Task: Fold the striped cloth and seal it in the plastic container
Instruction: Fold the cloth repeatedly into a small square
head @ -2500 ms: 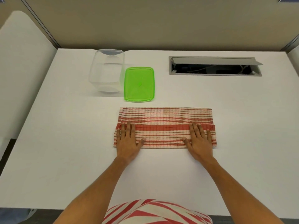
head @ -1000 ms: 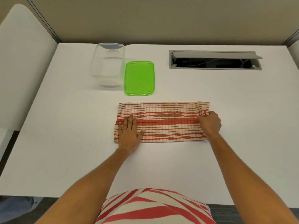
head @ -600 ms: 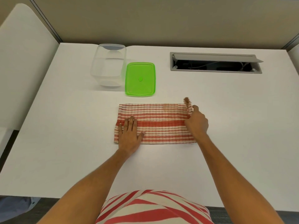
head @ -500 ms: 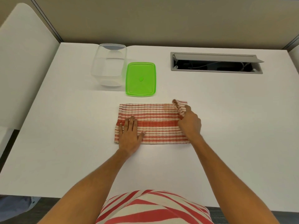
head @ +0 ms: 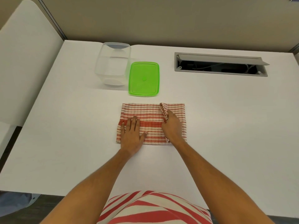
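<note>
The red-and-cream striped cloth (head: 145, 113) lies on the white table (head: 226, 126) in front of me, its right end doubled over leftward. My left hand (head: 131, 135) lies flat, fingers apart, on the cloth's left part. My right hand (head: 172, 126) grips the folded-over right edge and holds it above the cloth's middle. The clear plastic container (head: 113, 65) stands open and upright at the back left. Its green lid (head: 144, 79) lies flat just right of it, apart from the cloth.
A grey cable hatch (head: 220, 64) with its flap raised sits in the table at the back right. A white partition (head: 27, 50) borders the table's left side, and a beige wall panel runs along the back.
My right hand took hold of the cloth's right end and carried it leftward over the cloth, shortening it. My left hand stayed pressed on the left part.
</note>
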